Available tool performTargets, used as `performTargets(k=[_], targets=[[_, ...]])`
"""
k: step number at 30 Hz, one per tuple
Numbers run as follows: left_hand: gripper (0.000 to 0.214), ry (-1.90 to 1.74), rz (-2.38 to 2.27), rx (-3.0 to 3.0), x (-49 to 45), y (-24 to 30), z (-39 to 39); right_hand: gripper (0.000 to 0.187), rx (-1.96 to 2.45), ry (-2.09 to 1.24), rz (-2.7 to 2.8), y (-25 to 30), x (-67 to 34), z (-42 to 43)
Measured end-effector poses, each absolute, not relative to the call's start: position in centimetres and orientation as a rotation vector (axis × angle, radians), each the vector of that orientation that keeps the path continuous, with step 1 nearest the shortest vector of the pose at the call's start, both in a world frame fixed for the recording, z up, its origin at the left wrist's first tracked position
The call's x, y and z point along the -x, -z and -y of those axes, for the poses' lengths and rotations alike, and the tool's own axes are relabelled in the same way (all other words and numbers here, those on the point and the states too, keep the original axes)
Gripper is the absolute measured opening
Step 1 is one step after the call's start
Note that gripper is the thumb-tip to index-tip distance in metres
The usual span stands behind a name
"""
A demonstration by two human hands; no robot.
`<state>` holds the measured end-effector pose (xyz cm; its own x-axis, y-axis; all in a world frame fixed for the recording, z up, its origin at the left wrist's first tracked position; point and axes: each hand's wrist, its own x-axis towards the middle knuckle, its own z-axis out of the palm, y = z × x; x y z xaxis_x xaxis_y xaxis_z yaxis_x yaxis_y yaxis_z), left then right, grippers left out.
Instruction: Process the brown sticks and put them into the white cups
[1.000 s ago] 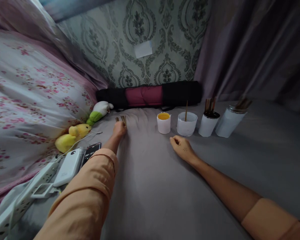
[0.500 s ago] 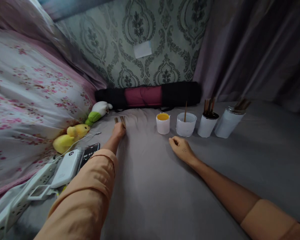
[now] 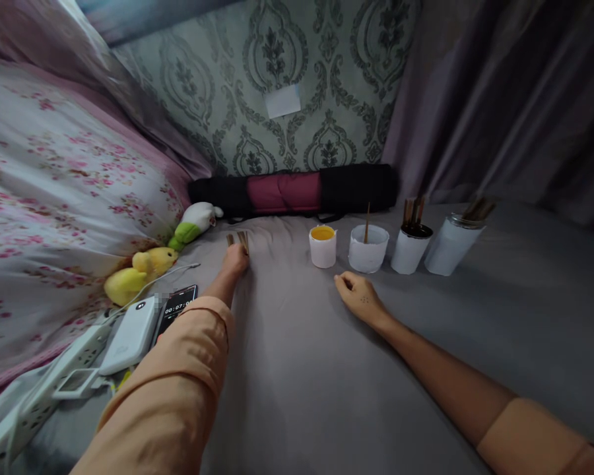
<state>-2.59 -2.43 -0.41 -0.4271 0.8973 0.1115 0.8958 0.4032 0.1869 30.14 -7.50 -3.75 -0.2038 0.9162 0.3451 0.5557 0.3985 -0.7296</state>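
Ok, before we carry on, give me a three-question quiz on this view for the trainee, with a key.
1. Which hand holds the brown sticks?
a) right hand
b) left hand
c) both hands

2. True or false: the yellow-lined container stands to the left of the dark-rimmed container.

3. How many upright thin sticks can be seen in the wide white container?

Key: 1. b; 2. true; 3. one.

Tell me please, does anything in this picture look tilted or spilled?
The rightmost white container appears to slant right, though lens distortion may cause this. The white rectangle on the wall sits askew. I see no spill.
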Motion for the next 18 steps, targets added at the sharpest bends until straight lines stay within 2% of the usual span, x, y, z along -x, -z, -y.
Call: performTargets(k=[18], targets=[[0.022, -0.408, -2.632, -1.570, 2.08, -0.02, 2.70, 0.032, 1.282, -0.593, 1.884, 3.83, -30.09, 7.48]])
